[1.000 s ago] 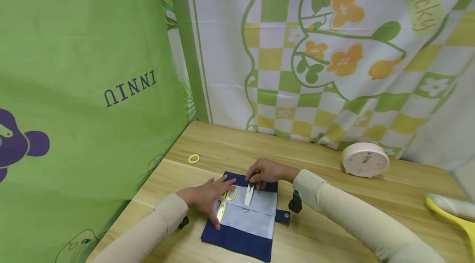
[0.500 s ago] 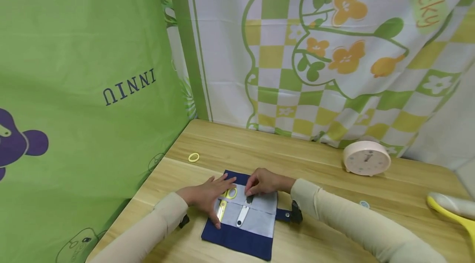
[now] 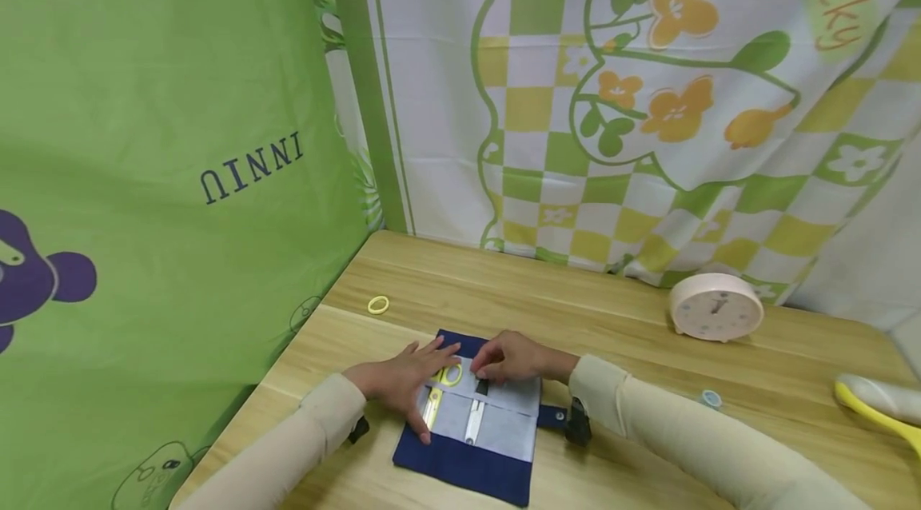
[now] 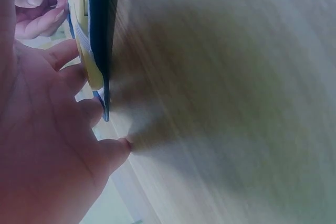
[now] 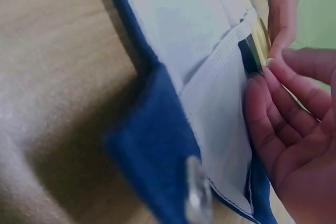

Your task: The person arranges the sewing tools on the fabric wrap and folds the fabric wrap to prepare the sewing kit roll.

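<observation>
Before us a navy and pale-grey fabric pouch (image 3: 507, 434) lies unfolded on the wooden table (image 3: 547, 294), toward six o'clock of the head view. On its pale lining we see a slim white tool (image 3: 474, 422) with a dark end and, at its nine o'clock, yellow scissors (image 3: 432, 406). The right hand (image 3: 512, 356) has its fingers curled, thumb and fingertips pinching the tool's dark end; the left hand (image 3: 403, 384) is spread wide, gripping nothing, and rests along the pouch's nine o'clock edge. A snap strap (image 3: 552, 416) juts out at three.

Clockwise from the pouch, the pale, straight-grained tabletop carries a yellow ring (image 3: 378, 305) between ten and eleven, a pink clock (image 3: 715, 308) at two, and a small bluish object (image 3: 711, 399) at three, with a yellow-and-white object (image 3: 874, 402) farther out. Beyond, we face a green cloth (image 3: 158, 78) lettered "INNIU" around ten o'clock and a checked, flowered curtain (image 3: 536, 110) marked "Lucky" at one.
</observation>
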`<state>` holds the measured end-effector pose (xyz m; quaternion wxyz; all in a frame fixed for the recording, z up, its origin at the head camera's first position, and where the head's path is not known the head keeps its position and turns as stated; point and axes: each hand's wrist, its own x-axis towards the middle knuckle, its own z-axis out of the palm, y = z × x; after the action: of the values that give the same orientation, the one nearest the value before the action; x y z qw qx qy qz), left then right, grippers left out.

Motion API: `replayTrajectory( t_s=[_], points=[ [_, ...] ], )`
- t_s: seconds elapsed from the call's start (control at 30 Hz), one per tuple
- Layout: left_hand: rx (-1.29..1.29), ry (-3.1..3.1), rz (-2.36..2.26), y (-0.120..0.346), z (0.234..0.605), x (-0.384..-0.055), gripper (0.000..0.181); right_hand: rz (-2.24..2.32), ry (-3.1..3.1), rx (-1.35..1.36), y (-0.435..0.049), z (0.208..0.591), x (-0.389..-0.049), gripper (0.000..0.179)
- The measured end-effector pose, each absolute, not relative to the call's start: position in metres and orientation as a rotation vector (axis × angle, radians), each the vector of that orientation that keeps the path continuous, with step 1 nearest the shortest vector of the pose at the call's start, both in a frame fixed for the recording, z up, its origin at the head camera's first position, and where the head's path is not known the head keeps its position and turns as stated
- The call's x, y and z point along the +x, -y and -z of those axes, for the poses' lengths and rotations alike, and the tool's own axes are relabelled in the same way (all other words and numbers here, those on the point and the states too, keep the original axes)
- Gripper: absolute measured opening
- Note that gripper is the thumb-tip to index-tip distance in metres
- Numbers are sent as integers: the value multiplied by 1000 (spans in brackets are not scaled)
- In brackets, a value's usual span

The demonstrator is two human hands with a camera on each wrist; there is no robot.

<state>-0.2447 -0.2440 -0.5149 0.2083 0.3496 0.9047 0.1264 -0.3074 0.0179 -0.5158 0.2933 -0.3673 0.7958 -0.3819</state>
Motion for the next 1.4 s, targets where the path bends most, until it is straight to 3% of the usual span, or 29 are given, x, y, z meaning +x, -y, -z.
replayTrajectory(
  t_s=[0.1,0.17,0.33,0.43,0.53,0.67,0.87,1.17,1.4],
  points=[
    [978,-2521,-354,240,515,-247,125,1003,-2091,-975,-26,512,-304,20],
    [984,-2522,-353,236,516,-247,125,917,-2177,-1121,-35,504,-300,22],
    [1019,-2514,-382,228,521,-245,127,585,-2712,-1471,-90,449,-282,22],
    [992,-2524,-378,228,521,-241,127,542,-2866,-1378,-146,410,-275,17],
    [938,-2536,-357,232,518,-237,127,472,-2916,-1287,-210,395,-270,12],
    [899,-2530,-356,241,512,-235,126,323,-2922,-1069,-280,412,-253,5],
    [906,-2506,-375,240,505,-238,126,257,-2851,-787,-331,446,-224,20],
    [918,-2504,-373,235,508,-241,125,371,-2873,-747,-319,467,-226,36],
    [924,-2497,-401,233,515,-242,125,421,-2905,-902,-311,485,-236,9]
  ],
)
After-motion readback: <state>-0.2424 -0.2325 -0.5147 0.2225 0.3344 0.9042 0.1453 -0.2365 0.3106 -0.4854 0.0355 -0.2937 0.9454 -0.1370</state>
